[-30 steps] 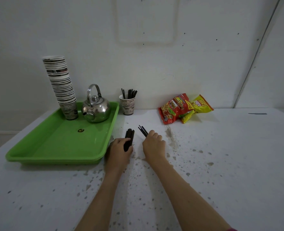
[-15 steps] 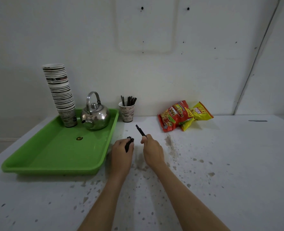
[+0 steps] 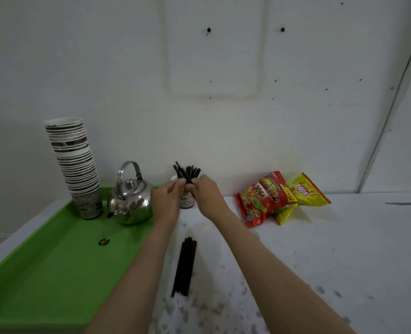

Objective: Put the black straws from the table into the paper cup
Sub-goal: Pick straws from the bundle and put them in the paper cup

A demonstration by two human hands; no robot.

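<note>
kettle [image 3: 130, 204] on tray [image 3: 55, 273], cup [image 3: 187, 201] right of it, loose straws [image 3: 184, 267] before cup

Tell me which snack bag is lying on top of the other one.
The red snack bag: it overlaps the yellow snack bag, whose lower end pokes out beneath it.

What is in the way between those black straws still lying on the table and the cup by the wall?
Only the person's own forearms. The bundle of straws lies on bare table between them, with the paper cup straight beyond it, where the left hand and right hand meet.
</note>
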